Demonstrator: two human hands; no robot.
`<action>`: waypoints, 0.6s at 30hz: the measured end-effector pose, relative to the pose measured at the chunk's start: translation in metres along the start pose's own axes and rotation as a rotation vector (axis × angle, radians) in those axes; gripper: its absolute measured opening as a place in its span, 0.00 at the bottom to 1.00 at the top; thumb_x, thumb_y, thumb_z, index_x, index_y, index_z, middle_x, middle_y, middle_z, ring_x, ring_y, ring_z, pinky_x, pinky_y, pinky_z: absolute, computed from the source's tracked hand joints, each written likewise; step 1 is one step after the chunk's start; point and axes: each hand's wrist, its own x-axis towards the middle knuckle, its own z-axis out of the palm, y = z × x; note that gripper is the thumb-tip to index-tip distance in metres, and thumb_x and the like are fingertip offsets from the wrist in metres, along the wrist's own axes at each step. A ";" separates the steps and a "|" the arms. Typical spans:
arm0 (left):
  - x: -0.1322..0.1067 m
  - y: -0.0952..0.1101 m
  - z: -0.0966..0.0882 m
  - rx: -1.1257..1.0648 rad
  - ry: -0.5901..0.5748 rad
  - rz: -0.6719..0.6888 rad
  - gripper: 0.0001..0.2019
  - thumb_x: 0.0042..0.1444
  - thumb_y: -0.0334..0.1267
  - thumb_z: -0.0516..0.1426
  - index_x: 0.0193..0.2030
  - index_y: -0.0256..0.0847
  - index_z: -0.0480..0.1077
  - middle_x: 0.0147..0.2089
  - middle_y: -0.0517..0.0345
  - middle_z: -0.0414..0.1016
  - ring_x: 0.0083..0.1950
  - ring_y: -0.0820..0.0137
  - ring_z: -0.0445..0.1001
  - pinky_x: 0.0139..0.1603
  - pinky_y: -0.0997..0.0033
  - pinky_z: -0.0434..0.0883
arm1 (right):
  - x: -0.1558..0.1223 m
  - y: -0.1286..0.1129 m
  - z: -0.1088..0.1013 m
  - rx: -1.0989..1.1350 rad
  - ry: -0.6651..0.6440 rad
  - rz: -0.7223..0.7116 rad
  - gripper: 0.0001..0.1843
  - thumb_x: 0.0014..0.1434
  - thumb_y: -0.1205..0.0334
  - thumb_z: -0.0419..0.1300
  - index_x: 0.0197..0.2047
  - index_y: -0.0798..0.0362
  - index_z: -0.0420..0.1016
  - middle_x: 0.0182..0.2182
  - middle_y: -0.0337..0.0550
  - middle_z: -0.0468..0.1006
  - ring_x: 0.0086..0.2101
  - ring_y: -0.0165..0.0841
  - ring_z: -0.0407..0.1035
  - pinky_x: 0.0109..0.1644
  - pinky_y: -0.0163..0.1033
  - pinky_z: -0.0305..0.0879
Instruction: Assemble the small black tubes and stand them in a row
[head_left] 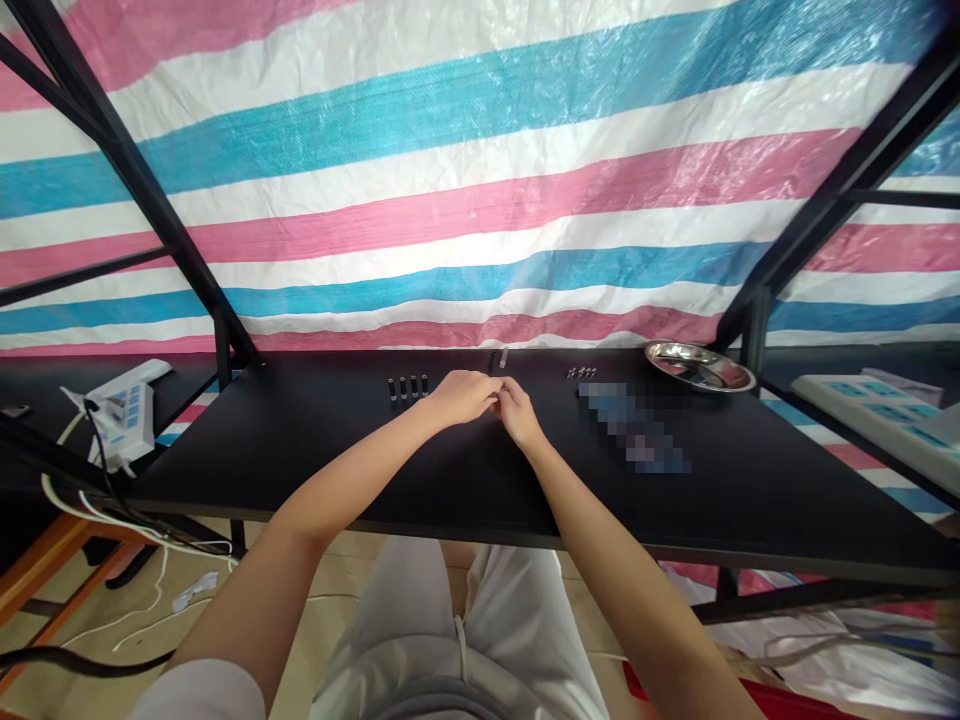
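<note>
Both hands meet over the middle of a black table (315,450). My left hand (461,395) is curled closed, its fingertips touching those of my right hand (517,412), which is also pinched. Whatever they hold between them is too small to make out. A row of several small black upright pieces (407,388) stands just left of my left hand. A small clear piece (502,356) sits behind the hands near the table's back edge. A few tiny dark parts (582,373) lie to the right.
A shiny metal dish (699,366) stands at the back right. A blurred blue patch (636,428) lies on the table right of the hands. White power strips (124,405) and cables sit at left; another strip (870,405) at right. A striped tarp hangs behind.
</note>
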 end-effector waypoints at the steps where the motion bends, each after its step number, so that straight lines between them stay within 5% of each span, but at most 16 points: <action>1: 0.002 0.000 0.001 0.023 -0.007 0.020 0.06 0.45 0.27 0.58 0.24 0.42 0.71 0.24 0.56 0.72 0.28 0.65 0.71 0.36 0.70 0.65 | 0.000 0.000 0.000 0.024 0.012 0.004 0.06 0.51 0.61 0.48 0.29 0.50 0.65 0.16 0.32 0.63 0.18 0.27 0.56 0.23 0.34 0.54; 7: 0.011 -0.008 0.001 0.076 0.061 0.084 0.05 0.44 0.29 0.60 0.23 0.42 0.71 0.23 0.57 0.71 0.26 0.66 0.71 0.34 0.71 0.65 | 0.002 -0.002 0.000 0.183 0.057 0.050 0.07 0.51 0.57 0.50 0.32 0.50 0.64 0.15 0.31 0.63 0.18 0.27 0.55 0.21 0.33 0.52; 13: 0.013 -0.003 -0.017 0.119 0.005 0.106 0.04 0.48 0.31 0.58 0.26 0.42 0.73 0.27 0.55 0.74 0.29 0.66 0.73 0.33 0.72 0.64 | 0.001 -0.007 0.004 0.374 0.023 0.041 0.12 0.51 0.51 0.57 0.30 0.51 0.64 0.17 0.32 0.64 0.18 0.25 0.55 0.23 0.33 0.51; 18: 0.012 0.002 -0.029 0.216 -0.051 0.098 0.04 0.52 0.33 0.56 0.34 0.41 0.72 0.34 0.56 0.76 0.35 0.66 0.73 0.33 0.73 0.64 | 0.002 -0.014 0.002 0.674 -0.042 0.135 0.13 0.45 0.55 0.63 0.31 0.52 0.67 0.17 0.31 0.62 0.18 0.23 0.53 0.24 0.34 0.52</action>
